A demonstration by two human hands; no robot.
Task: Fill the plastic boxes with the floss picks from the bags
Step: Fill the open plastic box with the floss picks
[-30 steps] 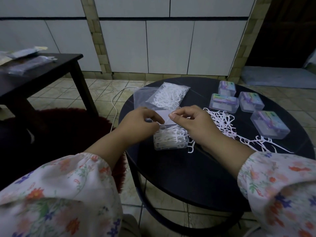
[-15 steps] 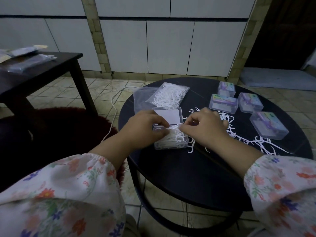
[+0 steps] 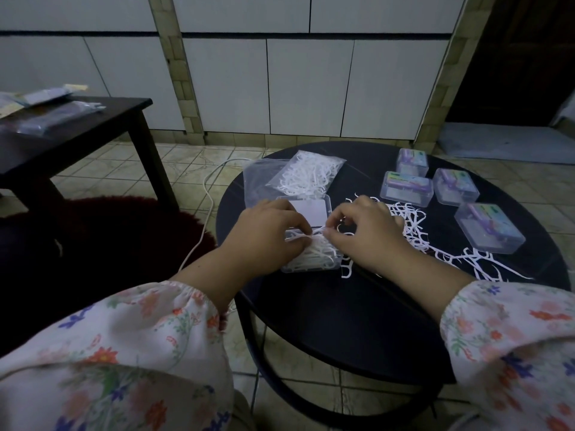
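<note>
White plastic floss picks (image 3: 314, 253) lie heaped in the open box (image 3: 308, 241) on the tabletop (image 3: 357, 306). Both hands, left (image 3: 267, 234) and right (image 3: 367, 234), pinch a small bunch above it. Light, springy and tangle-prone, they are probably best gripped mid-handle.

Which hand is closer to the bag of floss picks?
Left. The left hand sits just below the bag of floss picks; the right hand is farther off to its right.

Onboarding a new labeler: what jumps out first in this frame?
Both hands, left hand and right hand, meet over an open box of floss picks at the round table's middle. Loose picks sprawl to the right, beside four closed boxes; a bag of picks lies behind.
</note>
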